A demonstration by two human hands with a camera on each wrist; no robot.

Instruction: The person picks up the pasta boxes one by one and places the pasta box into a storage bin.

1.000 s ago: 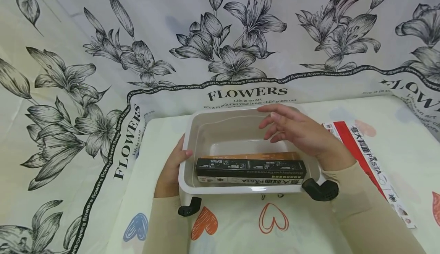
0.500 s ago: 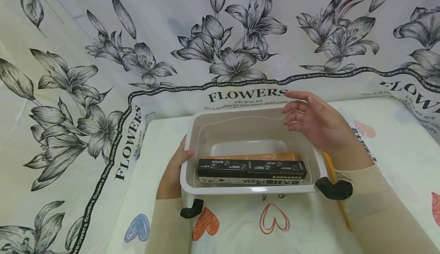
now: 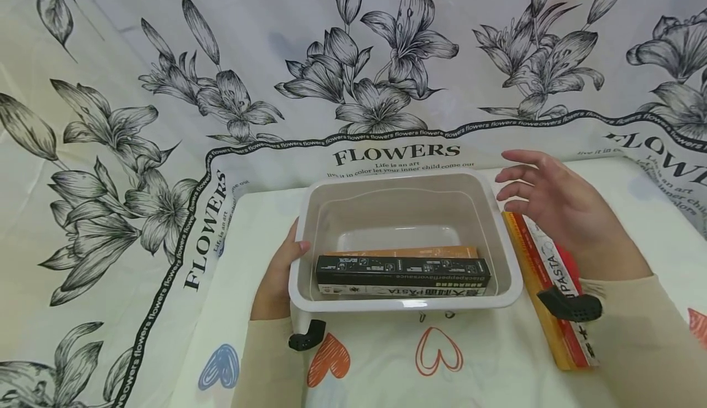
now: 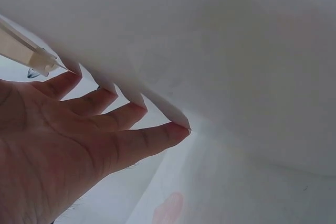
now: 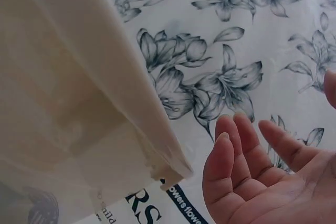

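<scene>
A pale plastic tub (image 3: 405, 304) stands on the table in front of me. My left hand (image 3: 278, 267) holds its left side, thumb over the rim. In the left wrist view, the fingertips (image 4: 181, 129) press the tub's outer wall. Inside lie a black and white pasta box (image 3: 403, 271) and, behind it, an orange box (image 3: 450, 251). My right hand (image 3: 563, 211) hovers beyond the tub's right rim, empty, fingers loosely bent. Below it lie an orange box (image 3: 544, 310) and a red and white pasta box (image 3: 555, 261), partly hidden by hand and sleeve.
A light tablecloth (image 3: 386, 359) printed with hearts covers the table. Behind and to the left hangs a white flower-print cloth (image 3: 309, 113), close to the tub's far rim. Black camera mounts (image 3: 571, 305) stick out at both wrists.
My right hand has moved from over the tub to the right, past its rim. The orange and pasta boxes on the table now show more. The left hand stays at the tub.
</scene>
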